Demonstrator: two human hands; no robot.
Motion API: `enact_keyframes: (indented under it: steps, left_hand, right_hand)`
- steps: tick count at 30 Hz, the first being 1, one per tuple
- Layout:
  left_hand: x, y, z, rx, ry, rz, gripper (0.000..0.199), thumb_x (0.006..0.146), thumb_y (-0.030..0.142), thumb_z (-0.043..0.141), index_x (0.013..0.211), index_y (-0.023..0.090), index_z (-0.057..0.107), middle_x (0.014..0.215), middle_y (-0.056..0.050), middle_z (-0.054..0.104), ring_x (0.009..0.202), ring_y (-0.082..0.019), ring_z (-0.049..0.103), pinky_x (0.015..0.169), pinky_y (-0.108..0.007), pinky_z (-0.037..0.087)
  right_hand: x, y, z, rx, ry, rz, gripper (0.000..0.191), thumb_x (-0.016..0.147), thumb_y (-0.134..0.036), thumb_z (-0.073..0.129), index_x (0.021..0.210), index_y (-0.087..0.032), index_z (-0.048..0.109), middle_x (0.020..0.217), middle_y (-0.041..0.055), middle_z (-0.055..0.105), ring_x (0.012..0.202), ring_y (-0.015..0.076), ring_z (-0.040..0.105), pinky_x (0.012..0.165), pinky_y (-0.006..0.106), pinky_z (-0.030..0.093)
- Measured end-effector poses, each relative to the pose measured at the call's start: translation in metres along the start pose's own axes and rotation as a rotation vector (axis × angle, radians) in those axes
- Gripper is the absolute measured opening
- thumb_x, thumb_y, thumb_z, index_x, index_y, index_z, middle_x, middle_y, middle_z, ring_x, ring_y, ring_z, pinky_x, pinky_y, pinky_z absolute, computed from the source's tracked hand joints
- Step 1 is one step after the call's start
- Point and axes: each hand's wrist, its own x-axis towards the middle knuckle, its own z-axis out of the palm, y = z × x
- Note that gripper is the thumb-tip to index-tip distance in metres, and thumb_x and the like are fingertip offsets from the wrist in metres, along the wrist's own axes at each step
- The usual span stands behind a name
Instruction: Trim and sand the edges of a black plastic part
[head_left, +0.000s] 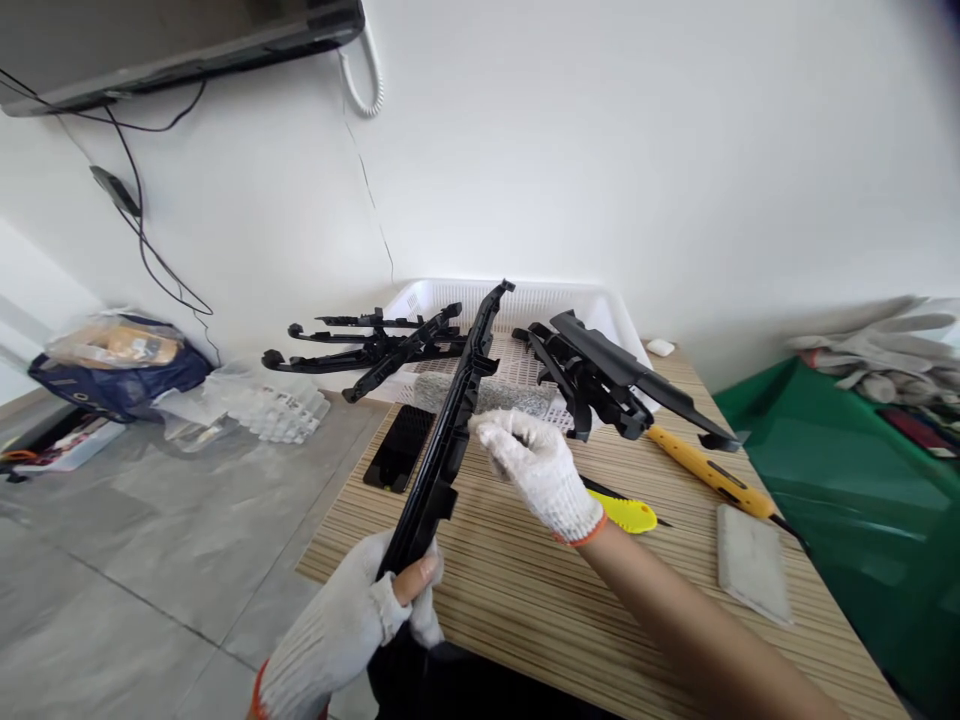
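A long black plastic strip (452, 420) with clips and tabs slants up from the lower middle of the view. My left hand (349, 610), in a white knit glove with the thumb tip bare, is wrapped round its lower end. At the strip's right edge, about halfway up, is my right hand (536, 465), gloved in white with an orange cuff. Its fingers are pinched together; whatever they may hold is hidden. Just beyond the right wrist lies a yellow utility knife (628, 514). A black phone (400, 442) rests on the table left of the strip.
Behind the strip stands a white plastic basket (600, 292). Similar black parts (382, 345) cross its left side, and more black parts (622, 375) lie over its right. A yellow-handled tool (705, 470) and a whitish pad (754, 565) sit on the striped table (540, 630).
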Motion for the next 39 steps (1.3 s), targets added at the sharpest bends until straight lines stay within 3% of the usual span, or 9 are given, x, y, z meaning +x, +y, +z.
enact_keyframes:
  steps: [3, 5, 11, 15, 20, 27, 35, 37, 39]
  left_hand:
    - [-0.003, 0.016, 0.004, 0.212, 0.066, -0.045, 0.041, 0.091, 0.056, 0.049, 0.080, 0.018, 0.057, 0.057, -0.001, 0.062, 0.054, -0.015, 0.054, 0.055, -0.027, 0.040]
    - [-0.006, 0.026, 0.007, 0.352, 0.111, -0.084, 0.039, 0.090, 0.055, 0.049, 0.080, 0.019, 0.059, 0.057, -0.001, 0.061, 0.055, -0.016, 0.055, 0.057, -0.028, 0.041]
    - [-0.018, 0.038, 0.006, 0.631, 0.219, -0.186, 0.035, 0.086, 0.052, 0.047, 0.088, 0.022, 0.065, 0.078, -0.005, 0.072, 0.074, -0.026, 0.067, 0.069, -0.034, 0.047]
    - [-0.024, 0.042, 0.004, 0.621, 0.225, -0.267, 0.033, 0.081, 0.052, 0.052, 0.087, 0.024, 0.068, 0.085, -0.007, 0.075, 0.081, -0.029, 0.070, 0.071, -0.034, 0.048]
    - [-0.024, 0.041, 0.004, 0.665, 0.233, -0.243, 0.030, 0.081, 0.048, 0.052, 0.085, 0.025, 0.070, 0.081, -0.006, 0.075, 0.078, -0.028, 0.069, 0.070, -0.034, 0.048]
    - [-0.017, 0.034, 0.010, 0.616, 0.183, -0.192, 0.033, 0.087, 0.049, 0.046, 0.089, 0.022, 0.066, 0.079, -0.006, 0.074, 0.073, -0.025, 0.068, 0.067, -0.033, 0.046]
    - [-0.001, 0.008, 0.015, 0.160, 0.023, -0.073, 0.044, 0.090, 0.061, 0.045, 0.078, 0.019, 0.055, 0.054, -0.002, 0.061, 0.057, -0.018, 0.058, 0.062, -0.030, 0.044]
    - [0.003, 0.006, 0.017, 0.056, 0.020, -0.062, 0.045, 0.087, 0.063, 0.050, 0.077, 0.019, 0.052, 0.052, 0.001, 0.056, 0.055, -0.017, 0.057, 0.062, -0.031, 0.046]
    - [0.005, 0.008, 0.019, 0.012, 0.033, -0.078, 0.045, 0.084, 0.063, 0.056, 0.074, 0.020, 0.050, 0.051, 0.003, 0.053, 0.054, -0.017, 0.057, 0.061, -0.031, 0.046]
  right_hand:
    - [-0.001, 0.002, -0.006, -0.222, 0.013, -0.263, 0.022, 0.091, -0.038, 0.062, 0.089, -0.019, 0.074, 0.085, 0.0046, 0.073, 0.080, 0.0162, 0.067, 0.075, 0.030, 0.053]
    - [-0.001, 0.003, -0.010, -0.386, -0.009, -0.367, 0.022, 0.094, -0.038, 0.061, 0.093, -0.021, 0.075, 0.090, 0.0047, 0.074, 0.081, 0.0156, 0.068, 0.075, 0.028, 0.053]
    - [-0.009, -0.002, -0.007, -0.825, -0.060, -0.368, 0.020, 0.094, -0.039, 0.062, 0.099, -0.026, 0.076, 0.088, 0.0012, 0.072, 0.073, 0.0124, 0.067, 0.062, 0.021, 0.046]
    - [-0.012, -0.006, -0.003, -0.892, -0.137, -0.392, 0.019, 0.094, -0.037, 0.061, 0.096, -0.026, 0.076, 0.085, -0.0003, 0.071, 0.073, 0.0125, 0.066, 0.060, 0.022, 0.042]
    - [-0.012, -0.008, -0.001, -0.973, -0.184, -0.459, 0.018, 0.095, -0.032, 0.059, 0.094, -0.025, 0.075, 0.080, -0.0018, 0.070, 0.066, 0.0126, 0.064, 0.055, 0.024, 0.036]
    - [-0.012, -0.007, 0.001, -1.066, -0.086, -0.525, 0.023, 0.095, -0.030, 0.053, 0.088, -0.024, 0.074, 0.078, -0.0014, 0.070, 0.061, 0.0122, 0.063, 0.052, 0.025, 0.031]
    - [-0.012, -0.002, 0.001, -0.961, 0.096, -0.468, 0.019, 0.092, -0.029, 0.056, 0.090, -0.024, 0.074, 0.080, -0.0001, 0.070, 0.062, 0.0108, 0.064, 0.054, 0.022, 0.039]
    - [-0.014, -0.005, -0.002, -0.901, 0.094, -0.496, 0.022, 0.095, -0.031, 0.053, 0.094, -0.024, 0.074, 0.084, 0.0005, 0.071, 0.065, 0.0102, 0.065, 0.055, 0.021, 0.041]
    - [-0.016, -0.011, -0.003, -0.868, 0.000, -0.588, 0.030, 0.100, -0.035, 0.046, 0.103, -0.024, 0.074, 0.087, 0.0017, 0.071, 0.066, 0.0102, 0.065, 0.055, 0.021, 0.042]
